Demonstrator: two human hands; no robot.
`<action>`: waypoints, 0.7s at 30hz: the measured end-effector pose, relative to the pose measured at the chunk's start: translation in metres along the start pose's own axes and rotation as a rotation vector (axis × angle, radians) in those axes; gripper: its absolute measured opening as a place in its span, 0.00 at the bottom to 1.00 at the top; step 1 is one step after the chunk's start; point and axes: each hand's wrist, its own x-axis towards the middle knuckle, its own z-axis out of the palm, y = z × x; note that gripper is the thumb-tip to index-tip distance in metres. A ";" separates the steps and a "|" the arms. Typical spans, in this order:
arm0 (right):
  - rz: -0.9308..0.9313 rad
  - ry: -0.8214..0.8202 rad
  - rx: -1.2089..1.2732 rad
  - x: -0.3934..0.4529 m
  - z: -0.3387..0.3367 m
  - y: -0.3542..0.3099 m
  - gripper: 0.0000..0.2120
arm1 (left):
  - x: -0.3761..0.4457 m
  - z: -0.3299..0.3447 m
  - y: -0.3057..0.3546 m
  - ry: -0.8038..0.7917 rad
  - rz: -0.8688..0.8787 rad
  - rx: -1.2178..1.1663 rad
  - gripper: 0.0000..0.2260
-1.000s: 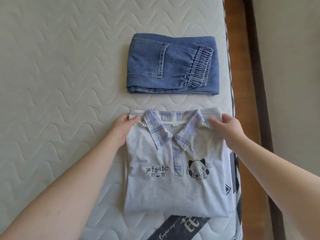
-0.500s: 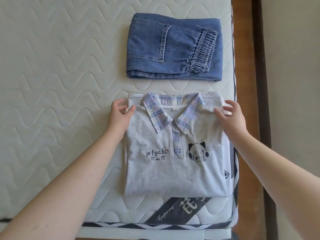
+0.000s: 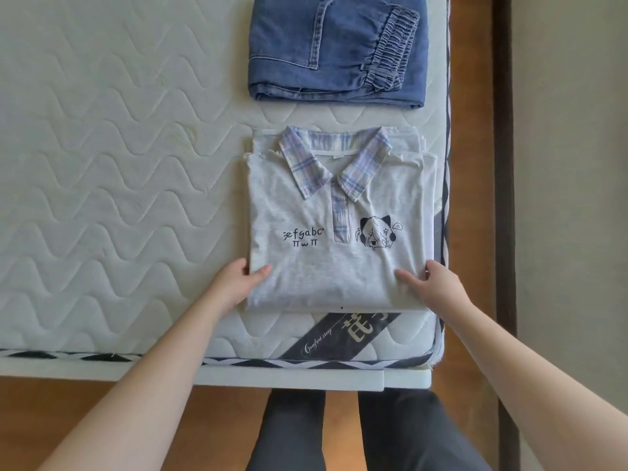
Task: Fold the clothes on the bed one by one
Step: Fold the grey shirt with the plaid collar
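On the grey polo shirt (image 3: pixel 339 266), "efgabc" is being shown in black handwriting-style letters on the chest, with a partly cut-off character in front of it, and "TT w TT" is printed just underneath. On the dark diagonal label (image 3: pixel 343 334) stitched onto the mattress (image 3: pixel 102 198), "Comfort sleep" is being displayed in white cursive. Some larger white characters are being shown beside it, but they can't really be made out.

A folded grey cotton polo shirt with plaid collar (image 3: pixel 336 232) lies on the white quilted mattress (image 3: pixel 119 164). The left hand (image 3: pixel 238 283) and right hand (image 3: pixel 438 287) pinch its lower corners, fingers seemingly tucked underneath; folded blue denim jeans (image 3: pixel 336 49) lie beyond.
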 end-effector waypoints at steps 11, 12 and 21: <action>-0.021 0.154 0.131 -0.029 0.025 0.022 0.14 | -0.025 0.031 -0.027 0.332 0.096 0.169 0.18; -0.002 0.177 0.087 -0.029 0.028 0.024 0.15 | -0.030 0.035 -0.024 0.371 0.101 0.181 0.17; -0.594 0.531 -0.209 -0.025 0.069 -0.038 0.27 | -0.024 0.092 0.044 0.574 0.790 0.700 0.22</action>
